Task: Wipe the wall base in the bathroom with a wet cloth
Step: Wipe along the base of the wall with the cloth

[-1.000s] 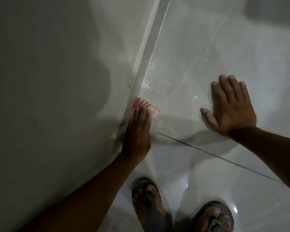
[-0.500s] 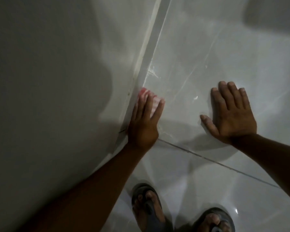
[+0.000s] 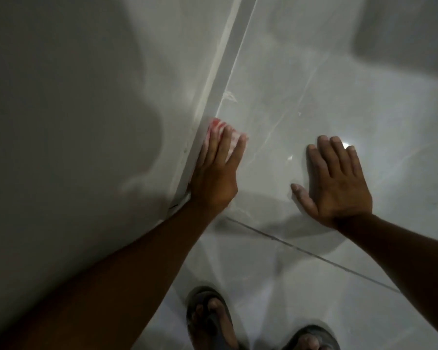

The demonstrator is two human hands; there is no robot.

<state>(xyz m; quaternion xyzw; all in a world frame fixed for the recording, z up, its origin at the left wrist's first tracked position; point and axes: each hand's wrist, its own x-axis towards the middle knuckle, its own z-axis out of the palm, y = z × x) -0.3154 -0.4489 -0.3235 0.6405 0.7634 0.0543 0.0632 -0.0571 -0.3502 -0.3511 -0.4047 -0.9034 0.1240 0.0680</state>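
We see left hand (image 3: 214, 173) flat, pressing cloth (image 3: 219, 133) against wall base (image 3: 214, 79); right hand (image 3: 336, 183) splayed, empty, on glossy floor (image 3: 314, 72): wet, it may slip.

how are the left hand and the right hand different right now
The left hand presses a red-and-white cloth against the wall base; the right hand holds nothing. The left hand's fingers lie close together along the base; the right hand's are spread, palm flat on the floor tile. Both point away from the person, and both arms are bare.
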